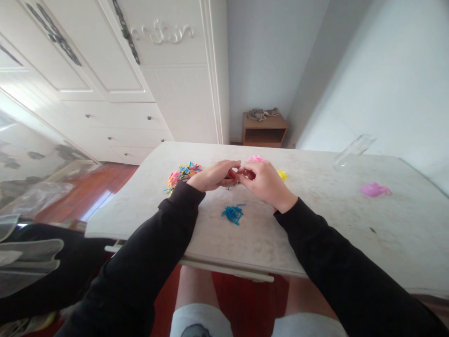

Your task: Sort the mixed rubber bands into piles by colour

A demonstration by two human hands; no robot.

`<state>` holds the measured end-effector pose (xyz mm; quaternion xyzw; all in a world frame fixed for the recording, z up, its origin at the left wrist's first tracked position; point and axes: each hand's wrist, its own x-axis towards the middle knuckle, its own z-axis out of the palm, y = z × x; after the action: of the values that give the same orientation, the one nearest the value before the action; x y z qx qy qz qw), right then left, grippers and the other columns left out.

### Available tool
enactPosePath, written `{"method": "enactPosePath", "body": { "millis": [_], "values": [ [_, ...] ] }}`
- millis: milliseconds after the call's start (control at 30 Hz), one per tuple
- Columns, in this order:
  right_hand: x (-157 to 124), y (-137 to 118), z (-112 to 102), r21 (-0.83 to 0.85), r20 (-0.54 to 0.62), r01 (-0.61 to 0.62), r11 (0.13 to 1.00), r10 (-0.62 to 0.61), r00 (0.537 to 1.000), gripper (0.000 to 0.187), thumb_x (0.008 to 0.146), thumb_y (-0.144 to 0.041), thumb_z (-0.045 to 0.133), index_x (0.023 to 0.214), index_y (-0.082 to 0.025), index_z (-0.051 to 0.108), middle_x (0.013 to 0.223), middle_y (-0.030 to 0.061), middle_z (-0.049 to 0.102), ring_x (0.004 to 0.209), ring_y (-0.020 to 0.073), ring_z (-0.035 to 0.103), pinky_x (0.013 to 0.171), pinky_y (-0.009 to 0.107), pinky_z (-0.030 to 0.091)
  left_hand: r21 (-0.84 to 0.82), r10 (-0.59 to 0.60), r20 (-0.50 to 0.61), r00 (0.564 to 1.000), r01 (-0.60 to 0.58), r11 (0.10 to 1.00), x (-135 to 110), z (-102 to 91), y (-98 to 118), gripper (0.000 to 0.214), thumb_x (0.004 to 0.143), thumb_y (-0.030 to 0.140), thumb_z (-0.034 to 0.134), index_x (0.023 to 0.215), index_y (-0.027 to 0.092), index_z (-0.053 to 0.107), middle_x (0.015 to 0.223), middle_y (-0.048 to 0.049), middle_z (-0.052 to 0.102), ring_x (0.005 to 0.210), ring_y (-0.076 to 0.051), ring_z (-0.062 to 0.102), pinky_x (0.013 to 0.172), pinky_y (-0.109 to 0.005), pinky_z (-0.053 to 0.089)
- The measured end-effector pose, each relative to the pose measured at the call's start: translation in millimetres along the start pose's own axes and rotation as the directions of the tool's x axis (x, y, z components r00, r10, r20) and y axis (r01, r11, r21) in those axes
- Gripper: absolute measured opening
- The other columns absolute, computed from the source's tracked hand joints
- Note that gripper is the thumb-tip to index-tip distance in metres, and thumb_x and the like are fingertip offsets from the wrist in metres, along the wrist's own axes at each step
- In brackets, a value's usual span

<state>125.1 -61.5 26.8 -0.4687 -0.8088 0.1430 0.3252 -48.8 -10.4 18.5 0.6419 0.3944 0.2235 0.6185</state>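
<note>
My left hand (214,175) and my right hand (264,182) meet over the middle of the white table (315,224), fingers pinched together on a small reddish thing I cannot make out. A mixed heap of coloured rubber bands (180,175) lies just left of my left hand. In front of my hands sits a small pile of blue bands (232,214). Behind my right hand a pink pile (255,158) and a yellow pile (282,175) show in part.
A clear glass jar (352,150) lies on its side at the table's far right, with a pink lid (374,189) nearer. White wardrobes (105,70) stand to the left, a small wooden nightstand (264,130) in the far corner. Clear plastic (24,206) lies at left.
</note>
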Motion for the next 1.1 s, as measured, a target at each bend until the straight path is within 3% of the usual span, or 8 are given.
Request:
{"method": "enactPosePath", "body": {
  "millis": [67,133,367,500,767,867,1100],
  "values": [
    [1,-3,4,-0.048,0.029,0.035,0.998,-0.034,0.999,0.014,0.090,-0.020,0.064,0.079,-0.016,0.071,0.074,0.0027,0.065,0.067,0.0137,0.052,0.063,0.028,0.032,-0.162,-0.016,0.091,0.996,0.031,0.986,3,3.1,-4,0.037,0.096,0.043,0.055,0.069,0.018,0.050,0.051,0.0062,0.035,0.040,-0.005,0.026,0.042,-0.019,0.020],
    [1,-6,8,-0.107,0.065,0.030,0.994,-0.023,0.998,0.014,0.091,-0.021,0.064,0.079,-0.016,0.071,0.079,0.0051,0.069,0.070,0.0159,0.057,0.065,0.029,0.034,-0.243,-0.031,0.097,0.995,0.054,0.968,5,5.8,-7,0.044,0.098,0.049,0.053,0.067,0.019,0.046,0.051,0.0055,0.035,0.040,-0.005,0.026,0.040,-0.018,0.017],
    [0,-11,12,-0.292,0.130,-0.023,0.956,0.064,0.989,0.018,0.094,-0.023,0.061,0.085,-0.018,0.076,0.086,0.0125,0.076,0.079,0.0243,0.068,0.066,0.032,0.040,-0.238,-0.102,0.068,0.992,0.116,0.964,3,14.6,-5,0.051,0.100,0.055,0.050,0.065,0.019,0.044,0.048,0.0041,0.037,0.039,-0.005,0.026,0.038,-0.018,0.015],
    [-1,-12,11,-0.294,0.140,-0.017,0.956,0.060,0.988,0.019,0.096,-0.022,0.057,0.086,-0.016,0.073,0.086,0.0128,0.075,0.076,0.0226,0.067,0.065,0.032,0.038,-0.227,-0.110,0.041,0.993,0.116,0.967,4,13.6,-7,0.052,0.100,0.055,0.050,0.063,0.020,0.043,0.048,0.0045,0.035,0.039,-0.005,0.027,0.038,-0.018,0.015],
    [3,-6,9,0.050,-0.019,-0.013,0.999,0.014,1.000,0.010,0.091,-0.014,0.058,0.084,-0.016,0.065,0.077,0.0026,0.066,0.066,0.0143,0.052,0.067,0.028,0.036,-0.279,-0.101,0.053,0.993,0.112,0.954,9,4.2,-10,0.048,0.099,0.047,0.055,0.062,0.020,0.038,0.052,0.0075,0.028,0.042,-0.004,0.023,0.042,-0.017,0.018],
    [4,0,7,0.007,-0.092,-0.049,0.999,0.049,0.995,0.009,0.090,-0.014,0.057,0.088,-0.016,0.066,0.074,0.0020,0.063,0.066,0.0150,0.050,0.067,0.028,0.035,-0.250,-0.066,0.065,0.996,0.080,0.965,9,-2.0,-9,0.046,0.098,0.040,0.056,0.060,0.020,0.038,0.054,0.0085,0.023,0.043,-0.003,0.018,0.042,-0.018,0.013],
    [4,4,5,-0.119,-0.136,-0.127,0.985,0.111,0.985,0.010,0.093,-0.018,0.057,0.087,-0.018,0.065,0.072,0.0020,0.062,0.066,0.0161,0.051,0.066,0.029,0.032,-0.097,0.079,-0.055,0.995,-0.084,0.992,3,-8.2,1,0.034,0.089,0.042,0.070,0.071,0.014,0.063,0.052,0.0096,0.022,0.045,-0.004,0.016,0.045,-0.023,0.011]
  ]
}}
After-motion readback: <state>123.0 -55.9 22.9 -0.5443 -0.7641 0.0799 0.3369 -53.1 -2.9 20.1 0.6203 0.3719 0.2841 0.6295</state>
